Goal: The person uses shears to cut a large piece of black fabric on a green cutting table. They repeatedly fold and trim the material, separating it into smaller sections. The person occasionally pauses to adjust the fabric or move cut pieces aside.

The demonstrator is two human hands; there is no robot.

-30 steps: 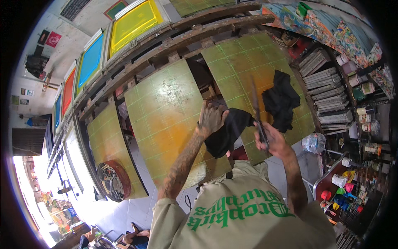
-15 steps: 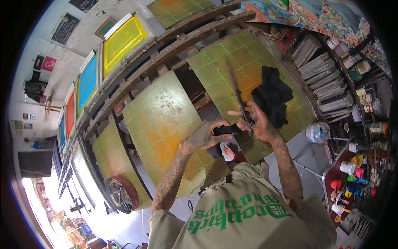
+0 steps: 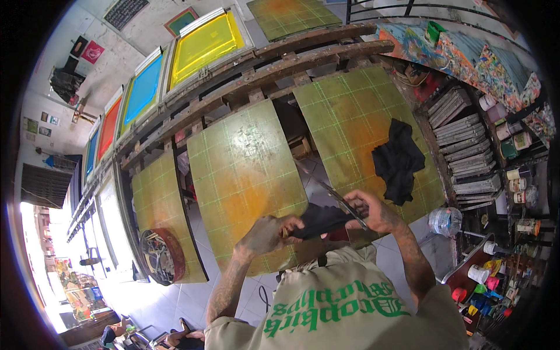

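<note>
My left hand (image 3: 269,232) is closed on one end of a black cloth (image 3: 317,219). My right hand (image 3: 371,211) grips long dark scissors (image 3: 339,198), blades pointing up and left, and lies at the cloth's right end. Whether its fingers also pinch the cloth is unclear. Below both hands is the gap between the middle grid-marked board (image 3: 233,151) and the right board (image 3: 350,111). A crumpled black cloth pile (image 3: 398,163) lies on the right board.
A red round container of tools (image 3: 169,239) sits on the left board. Colored screens (image 3: 203,45) line the back rail. Stacked frames (image 3: 465,149), paint pots (image 3: 519,174) and a clear jug (image 3: 444,221) are at right. Part of another person (image 3: 178,338) shows at lower left.
My hands have moved lower in the picture, stretching the black cloth sideways between them. The scissors, upright earlier, now slant up-left. The whole view has shifted slightly.
</note>
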